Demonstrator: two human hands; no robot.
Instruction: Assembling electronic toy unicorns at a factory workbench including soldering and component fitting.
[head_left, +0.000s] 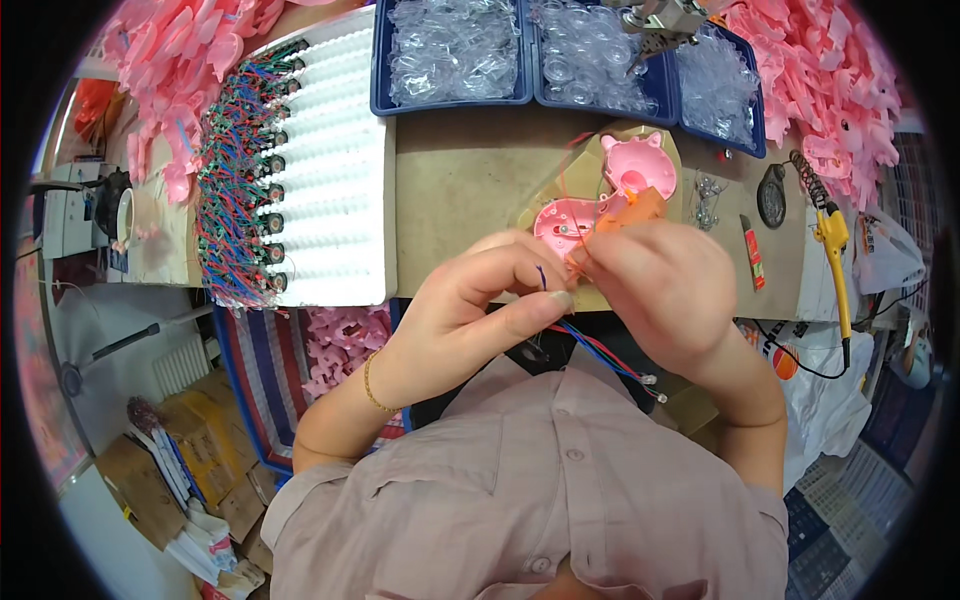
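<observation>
My left hand (480,300) pinches a bundle of thin coloured wires (600,350) between thumb and fingers. The red, blue and dark strands hang below it toward my shirt and end in small clear bulbs (652,388). Close beside it, my right hand (665,285) is closed, fingertips pressed together at a thin reddish strand; whether they grip it is unclear. Just beyond both hands lies an opened pink plastic toy shell (640,165) with a rounded, eared half and another half (562,230) with fittings inside. An orange piece (632,208) lies against it, partly covered by my right hand.
A white ribbed tray (345,170) with many wired parts (240,190) stands left. Blue bins (455,104) of clear plastic parts line the back. Pink shells (850,90) pile at both sides. A red cutter knife (752,255) and yellow-handled soldering iron (832,245) are at right.
</observation>
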